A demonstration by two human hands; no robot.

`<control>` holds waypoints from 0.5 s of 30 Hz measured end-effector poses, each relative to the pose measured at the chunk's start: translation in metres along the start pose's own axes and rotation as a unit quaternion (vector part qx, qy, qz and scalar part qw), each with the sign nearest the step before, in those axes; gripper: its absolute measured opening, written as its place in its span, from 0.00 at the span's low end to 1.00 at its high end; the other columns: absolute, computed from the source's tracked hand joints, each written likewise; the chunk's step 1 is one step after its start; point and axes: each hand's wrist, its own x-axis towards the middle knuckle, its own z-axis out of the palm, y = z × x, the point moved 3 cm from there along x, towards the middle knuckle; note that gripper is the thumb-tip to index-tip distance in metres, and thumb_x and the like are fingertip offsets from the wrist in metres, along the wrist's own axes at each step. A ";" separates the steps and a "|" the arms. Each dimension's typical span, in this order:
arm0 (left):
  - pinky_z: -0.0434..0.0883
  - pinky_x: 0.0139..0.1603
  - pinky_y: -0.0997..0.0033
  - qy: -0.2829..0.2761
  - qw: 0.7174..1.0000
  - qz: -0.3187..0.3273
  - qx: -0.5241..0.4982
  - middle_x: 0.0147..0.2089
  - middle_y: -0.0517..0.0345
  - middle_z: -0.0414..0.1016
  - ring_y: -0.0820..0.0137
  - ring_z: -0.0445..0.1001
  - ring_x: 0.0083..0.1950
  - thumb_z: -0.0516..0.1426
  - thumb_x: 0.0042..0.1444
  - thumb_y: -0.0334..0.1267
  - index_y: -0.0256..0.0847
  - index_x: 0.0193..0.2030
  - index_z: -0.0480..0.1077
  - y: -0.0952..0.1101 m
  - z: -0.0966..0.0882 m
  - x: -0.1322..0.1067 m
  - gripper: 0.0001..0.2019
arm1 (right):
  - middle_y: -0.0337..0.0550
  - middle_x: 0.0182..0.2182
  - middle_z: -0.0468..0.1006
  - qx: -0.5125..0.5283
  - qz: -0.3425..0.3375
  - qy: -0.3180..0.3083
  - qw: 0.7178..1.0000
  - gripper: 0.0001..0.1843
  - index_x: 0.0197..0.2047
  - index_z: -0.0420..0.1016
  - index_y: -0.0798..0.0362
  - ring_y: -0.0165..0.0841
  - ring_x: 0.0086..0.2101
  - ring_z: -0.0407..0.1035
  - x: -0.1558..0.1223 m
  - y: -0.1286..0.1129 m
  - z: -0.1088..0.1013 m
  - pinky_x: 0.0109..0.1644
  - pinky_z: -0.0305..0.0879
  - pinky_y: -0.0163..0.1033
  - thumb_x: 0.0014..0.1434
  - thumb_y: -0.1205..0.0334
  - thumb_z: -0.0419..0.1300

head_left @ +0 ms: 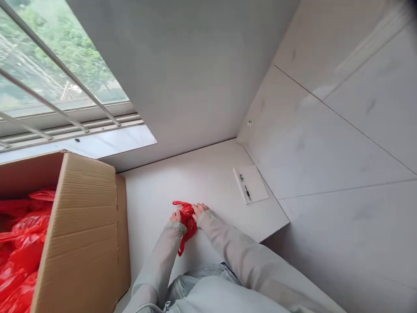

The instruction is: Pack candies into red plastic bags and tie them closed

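Note:
A red plastic bag [187,213] lies bunched up on the white tabletop [156,187], close to my body. On its left side my left hand [176,216] grips it with curled fingers. From the right, my right hand [200,210] holds it too, fingers bent over its edge. One thin end of the bag sticks out to the upper left and another hangs down toward me. What the bag contains, if anything, is hidden.
At the left, a tall cardboard box [81,226] holds several red plastic bags [24,243]. A white notepad [257,184] with a black pen [246,191] lies at the right, near the tiled wall [342,143]. A barred window [58,65] is at upper left.

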 end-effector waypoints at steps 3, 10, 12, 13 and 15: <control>0.75 0.48 0.59 -0.014 1.000 0.008 0.024 0.48 0.54 0.74 0.63 0.75 0.48 0.60 0.62 0.40 0.37 0.49 0.71 -0.008 0.001 0.003 0.12 | 0.45 0.46 0.76 0.068 0.075 0.037 0.994 0.14 0.51 0.73 0.54 0.36 0.45 0.72 -0.016 0.017 0.005 0.52 0.68 0.48 0.67 0.57 0.56; 0.74 0.37 0.68 0.014 0.998 0.046 -0.038 0.36 0.59 0.74 0.71 0.74 0.35 0.59 0.63 0.40 0.35 0.41 0.71 -0.021 -0.018 -0.005 0.08 | 0.43 0.39 0.78 0.182 0.244 0.149 0.941 0.12 0.49 0.73 0.55 0.30 0.35 0.72 -0.078 0.077 0.014 0.41 0.69 0.39 0.67 0.62 0.52; 0.73 0.33 0.71 0.008 0.998 0.049 -0.043 0.34 0.61 0.74 0.73 0.73 0.31 0.58 0.64 0.39 0.34 0.40 0.71 -0.025 -0.023 -0.007 0.08 | 0.42 0.38 0.78 0.196 0.269 0.166 0.928 0.12 0.48 0.73 0.55 0.29 0.33 0.71 -0.096 0.089 0.017 0.38 0.68 0.36 0.64 0.67 0.52; 0.73 0.32 0.72 0.002 0.998 0.053 -0.037 0.33 0.61 0.74 0.74 0.73 0.31 0.58 0.63 0.39 0.34 0.39 0.72 -0.027 -0.024 -0.008 0.08 | 0.42 0.39 0.78 0.198 0.276 0.172 0.925 0.14 0.48 0.74 0.54 0.30 0.34 0.72 -0.105 0.091 0.017 0.39 0.68 0.36 0.61 0.70 0.52; 0.74 0.35 0.70 -0.004 0.998 0.069 -0.014 0.39 0.58 0.75 0.72 0.74 0.34 0.59 0.62 0.38 0.35 0.43 0.72 -0.027 -0.024 -0.009 0.08 | 0.44 0.45 0.77 0.190 0.277 0.178 0.925 0.23 0.51 0.74 0.52 0.32 0.40 0.72 -0.118 0.088 0.018 0.42 0.68 0.37 0.54 0.77 0.52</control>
